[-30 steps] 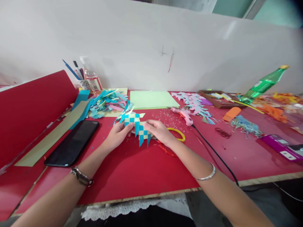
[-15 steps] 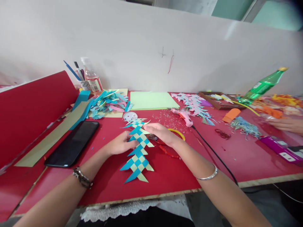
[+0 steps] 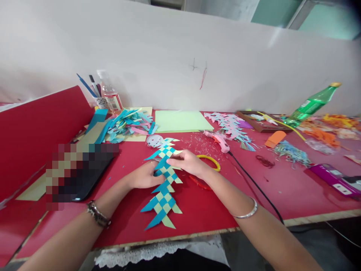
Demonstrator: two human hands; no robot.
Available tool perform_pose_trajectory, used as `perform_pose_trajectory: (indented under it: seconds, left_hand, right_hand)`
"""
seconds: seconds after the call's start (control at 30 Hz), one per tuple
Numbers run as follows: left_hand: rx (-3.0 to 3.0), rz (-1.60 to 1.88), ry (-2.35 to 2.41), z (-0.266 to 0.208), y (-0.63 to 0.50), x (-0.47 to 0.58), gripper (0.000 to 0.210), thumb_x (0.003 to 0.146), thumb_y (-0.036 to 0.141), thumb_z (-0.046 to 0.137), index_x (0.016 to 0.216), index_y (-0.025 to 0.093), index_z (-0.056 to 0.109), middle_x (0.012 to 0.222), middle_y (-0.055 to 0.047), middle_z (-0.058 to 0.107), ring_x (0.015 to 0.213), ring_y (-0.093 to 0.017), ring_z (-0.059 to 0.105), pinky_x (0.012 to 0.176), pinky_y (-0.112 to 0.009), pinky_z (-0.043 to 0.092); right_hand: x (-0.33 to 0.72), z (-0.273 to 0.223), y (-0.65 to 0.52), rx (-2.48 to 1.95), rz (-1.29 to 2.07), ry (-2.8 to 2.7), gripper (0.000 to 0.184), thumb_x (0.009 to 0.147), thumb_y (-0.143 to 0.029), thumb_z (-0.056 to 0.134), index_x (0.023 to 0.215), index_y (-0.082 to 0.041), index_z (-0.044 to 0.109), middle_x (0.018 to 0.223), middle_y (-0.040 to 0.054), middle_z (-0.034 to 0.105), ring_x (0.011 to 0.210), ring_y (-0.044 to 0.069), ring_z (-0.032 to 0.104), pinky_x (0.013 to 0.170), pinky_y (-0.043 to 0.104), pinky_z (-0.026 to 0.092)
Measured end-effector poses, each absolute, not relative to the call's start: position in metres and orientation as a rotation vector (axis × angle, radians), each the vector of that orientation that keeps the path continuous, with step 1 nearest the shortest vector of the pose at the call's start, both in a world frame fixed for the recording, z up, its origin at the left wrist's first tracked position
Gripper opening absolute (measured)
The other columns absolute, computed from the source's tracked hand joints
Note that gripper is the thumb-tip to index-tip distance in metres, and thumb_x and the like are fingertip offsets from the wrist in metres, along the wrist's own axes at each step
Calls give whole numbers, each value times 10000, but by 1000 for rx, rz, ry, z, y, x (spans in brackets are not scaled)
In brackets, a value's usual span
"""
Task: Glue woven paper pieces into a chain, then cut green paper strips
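Note:
A woven paper strip point(image 3: 164, 199), chequered in blue and pale green with pointed ends sticking out along both sides, lies lengthwise between my hands. My left hand point(image 3: 145, 175) grips it from the left, thumb on top and the other fingers hidden behind. From the right, my right hand point(image 3: 187, 162) pinches the strip's upper part at its edge. Just beyond the strip is a small round white dish point(image 3: 155, 140). Scissors with yellow and red handles point(image 3: 210, 160) lie partly hidden beneath my right hand.
A pink glue gun point(image 3: 218, 139) with a black cord lies right of centre. Behind are cut paper strips point(image 3: 128, 124), green sheets point(image 3: 183, 120) and a pink-blue woven piece point(image 3: 229, 124). A dark phone point(image 3: 96, 177) is at left; a green bottle point(image 3: 313, 103) leans at right.
My right hand has shifted slightly left along the woven strip, and the strip's lower end has come nearer to me. Another person's hand at the right edge has gone from view.

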State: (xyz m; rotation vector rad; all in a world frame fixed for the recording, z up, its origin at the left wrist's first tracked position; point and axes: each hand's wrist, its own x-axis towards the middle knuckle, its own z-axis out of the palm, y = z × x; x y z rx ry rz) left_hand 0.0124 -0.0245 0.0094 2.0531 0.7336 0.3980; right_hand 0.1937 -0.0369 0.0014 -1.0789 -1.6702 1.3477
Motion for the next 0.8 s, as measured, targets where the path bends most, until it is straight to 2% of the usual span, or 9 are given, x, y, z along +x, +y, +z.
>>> perform_pose_trajectory:
  seconds: [0.13, 0.3, 0.4, 0.53, 0.7, 0.8]
  left_hand:
    - [2065, 419, 717, 9, -23, 13, 162, 728, 303, 483, 657, 158, 497, 574, 42, 479, 521, -88, 435, 485, -189, 354]
    - [1854, 686, 884, 12, -17, 15, 268, 774, 415, 455, 654, 176, 439, 504, 65, 409, 455, -77, 372, 452, -196, 308]
    - [1705, 903, 963, 15, -15, 15, 289, 766, 421, 476, 616, 188, 395, 488, 66, 411, 461, -80, 374, 481, -201, 318]
    - [1568, 1088, 940, 14, -12, 14, 261, 756, 384, 513, 617, 183, 421, 521, 57, 428, 492, -80, 390, 515, -201, 331]
    - [1446, 1192, 937, 10, -7, 10, 275, 819, 379, 436, 624, 185, 416, 533, 52, 411, 492, -78, 355, 487, -195, 292]
    - [1435, 1186, 922, 9, -5, 8, 318, 833, 391, 408, 588, 189, 401, 482, 56, 357, 468, -86, 320, 473, -208, 267]
  right_hand:
    - [192, 1, -37, -1085, 1347, -1546, 275, 678, -398, 618, 789, -147, 635, 752, 9, 624, 690, 121, 547, 671, 258, 412]
    - [193, 1, -35, -1126, 1314, -1280, 259, 666, -399, 619, 754, -157, 587, 643, -23, 554, 563, 83, 482, 548, 222, 380]
    - [195, 1, -33, -1118, 1202, -1233, 249, 666, -404, 612, 699, -164, 555, 608, -43, 507, 539, 68, 431, 541, 213, 352]
    - [197, 1, -31, -1114, 1144, -1233, 260, 672, -421, 598, 681, -167, 540, 595, -44, 480, 547, 74, 416, 558, 220, 348]
    - [196, 0, -32, -1123, 1160, -1272, 249, 662, -404, 611, 694, -168, 537, 637, -28, 504, 590, 89, 446, 581, 229, 374]
    - [195, 0, -33, -1154, 1204, -1296, 260, 663, -416, 615, 677, -171, 529, 598, -41, 477, 544, 78, 425, 538, 222, 362]
